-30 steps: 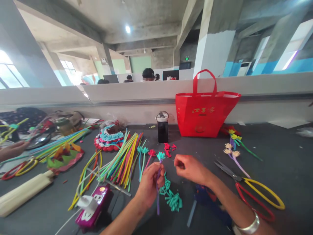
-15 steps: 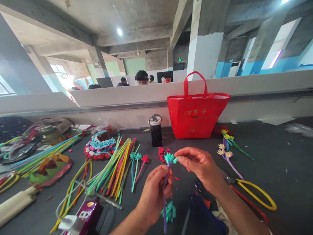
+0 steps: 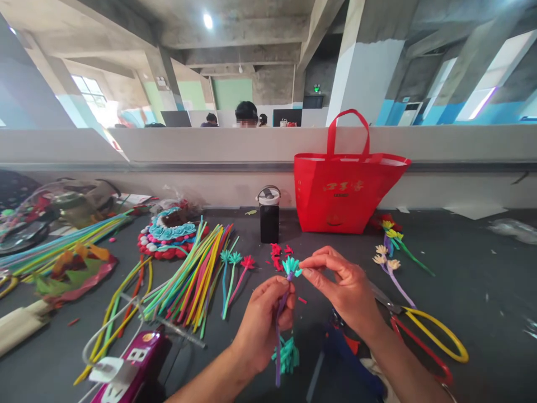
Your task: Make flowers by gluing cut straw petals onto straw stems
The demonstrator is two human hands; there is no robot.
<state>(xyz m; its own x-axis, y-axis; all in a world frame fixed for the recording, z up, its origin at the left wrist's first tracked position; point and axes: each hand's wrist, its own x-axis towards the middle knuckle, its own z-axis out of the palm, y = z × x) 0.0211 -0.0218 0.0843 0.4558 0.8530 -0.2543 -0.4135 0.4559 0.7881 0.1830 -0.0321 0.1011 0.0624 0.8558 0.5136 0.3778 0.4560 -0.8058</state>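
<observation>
My left hand point(image 3: 265, 316) is closed round the purple pipe-cleaner stem of a flower point(image 3: 290, 265), keeping it upright with its teal head at the top. At the right edge of that head, the thumb and index finger of my right hand point(image 3: 342, 288) pinch a small teal petal, mostly covered by the fingertips. Below my left hand lies a pile of short teal pipe-cleaner pieces point(image 3: 287, 356). Short red pieces point(image 3: 276, 256) are scattered just behind the flower. Two teal flowers point(image 3: 235, 258) and a red flower point(image 3: 248, 262) lie to the left.
A bundle of colourful pipe cleaners point(image 3: 193, 280) lies left, near a purple power strip point(image 3: 134, 364). Scissors point(image 3: 436, 330) with red and yellow handles rest by my right forearm. Behind stand a black-and-white cup point(image 3: 269, 221) and a red bag point(image 3: 342, 196). Peach flowers point(image 3: 386, 257) lie right.
The camera view has shifted slightly, so the background sits higher. Both hands remain at the flower, and the right fingers still pinch at the right side of its head.
</observation>
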